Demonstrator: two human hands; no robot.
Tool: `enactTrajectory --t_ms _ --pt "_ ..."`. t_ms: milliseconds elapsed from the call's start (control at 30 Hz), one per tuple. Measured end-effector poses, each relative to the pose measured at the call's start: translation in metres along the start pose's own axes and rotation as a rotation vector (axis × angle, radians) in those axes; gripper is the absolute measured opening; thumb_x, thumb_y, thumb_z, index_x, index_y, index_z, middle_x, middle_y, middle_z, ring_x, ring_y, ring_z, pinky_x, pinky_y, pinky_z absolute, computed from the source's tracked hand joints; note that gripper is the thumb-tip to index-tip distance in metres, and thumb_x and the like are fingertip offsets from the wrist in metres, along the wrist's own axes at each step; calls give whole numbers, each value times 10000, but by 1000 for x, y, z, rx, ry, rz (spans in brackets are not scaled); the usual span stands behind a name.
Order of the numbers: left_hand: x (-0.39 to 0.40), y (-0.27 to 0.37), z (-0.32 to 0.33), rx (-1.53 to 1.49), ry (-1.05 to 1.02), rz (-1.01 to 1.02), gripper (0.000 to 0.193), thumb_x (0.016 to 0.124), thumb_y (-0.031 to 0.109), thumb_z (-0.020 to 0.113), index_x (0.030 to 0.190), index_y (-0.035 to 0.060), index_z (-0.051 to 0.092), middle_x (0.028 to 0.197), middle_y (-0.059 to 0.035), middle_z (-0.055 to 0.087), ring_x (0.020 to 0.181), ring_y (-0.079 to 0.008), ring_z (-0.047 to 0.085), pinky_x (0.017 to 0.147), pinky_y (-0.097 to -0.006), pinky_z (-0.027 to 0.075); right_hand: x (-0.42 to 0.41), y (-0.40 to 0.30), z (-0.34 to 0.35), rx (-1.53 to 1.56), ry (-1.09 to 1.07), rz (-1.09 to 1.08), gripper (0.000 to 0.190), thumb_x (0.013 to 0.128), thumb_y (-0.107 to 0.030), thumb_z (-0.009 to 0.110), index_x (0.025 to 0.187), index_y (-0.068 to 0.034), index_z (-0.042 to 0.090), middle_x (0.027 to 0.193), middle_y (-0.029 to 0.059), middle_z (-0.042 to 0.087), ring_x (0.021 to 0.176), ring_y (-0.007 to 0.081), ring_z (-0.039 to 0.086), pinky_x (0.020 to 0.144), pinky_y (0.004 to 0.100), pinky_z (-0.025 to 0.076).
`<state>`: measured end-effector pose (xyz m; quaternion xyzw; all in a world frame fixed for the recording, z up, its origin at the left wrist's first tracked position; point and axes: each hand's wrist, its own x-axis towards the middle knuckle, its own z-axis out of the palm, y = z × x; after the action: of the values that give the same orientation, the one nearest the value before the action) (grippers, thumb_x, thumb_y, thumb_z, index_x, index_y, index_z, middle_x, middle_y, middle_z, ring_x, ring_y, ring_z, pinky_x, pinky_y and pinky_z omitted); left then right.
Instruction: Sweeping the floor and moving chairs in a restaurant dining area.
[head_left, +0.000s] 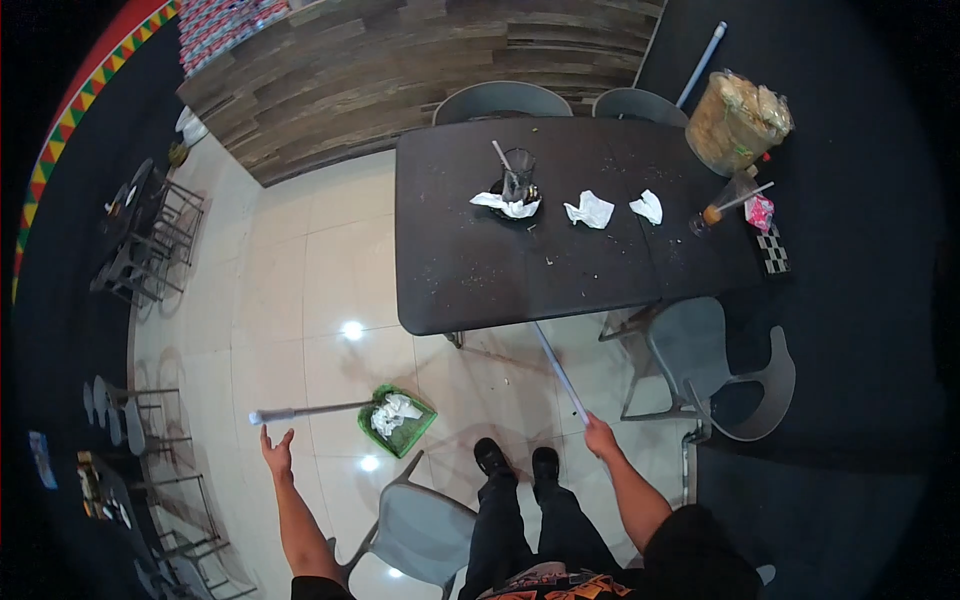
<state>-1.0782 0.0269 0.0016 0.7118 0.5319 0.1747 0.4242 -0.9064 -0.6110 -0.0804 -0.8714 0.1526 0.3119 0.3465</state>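
Observation:
My right hand grips a pale blue pole, which slants away beneath the dark table; its far end is hidden there. With fingers apart, my left hand is just below the end of the dustpan's long handle. Whether the fingertips touch it, I cannot tell. The green dustpan is on the tiled floor and holds crumpled white tissues.
Crumbs, white napkins, a glass and a tilted plastic cup with a straw lie on the table. Grey chairs stand nearby, also at right. A large bag of crackers sits at the table's far right corner.

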Motion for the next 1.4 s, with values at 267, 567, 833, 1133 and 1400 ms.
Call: enactTrajectory --t_ms 267,567,833,1133,1400 --pt "47 -38 -16 -109 -61 -107 359 703 133 651 983 -18 484 1044 -128 497 1003 -215 449 860 -322 350 -34 41 34 -404 -108 53 525 721 -136 376 1243 -152 331 959 187 542 776 314 556 686 375 453" --pt "37 25 40 -136 -157 21 248 743 187 613 913 39 510 778 -39 513 651 -106 471 517 -233 393 -168 58 -47 -95 -48 166 364 787 -174 428 1148 -151 471 1087 167 507 975 282 514 808 302 411" --pt "56 12 22 -66 -68 272 224 762 223 594 826 17 532 720 -47 532 621 -118 481 511 -237 384 -6 -28 24 -171 -4 2 435 756 -162 360 1185 -117 413 998 209 527 894 354 516 781 384 413" --pt "35 57 18 -103 130 338 229 748 199 620 774 -17 548 725 -94 569 677 -164 533 633 -281 431 -135 94 14 -352 -130 246 453 749 -183 374 1202 -182 397 1070 153 511 974 316 496 825 382 402" --pt "-14 72 30 -57 378 342 311 707 232 661 863 -21 572 782 -111 580 698 -164 537 647 -289 443 -159 99 -83 -39 -12 157 358 785 -203 432 1138 -164 479 1033 170 532 945 289 524 805 337 414"
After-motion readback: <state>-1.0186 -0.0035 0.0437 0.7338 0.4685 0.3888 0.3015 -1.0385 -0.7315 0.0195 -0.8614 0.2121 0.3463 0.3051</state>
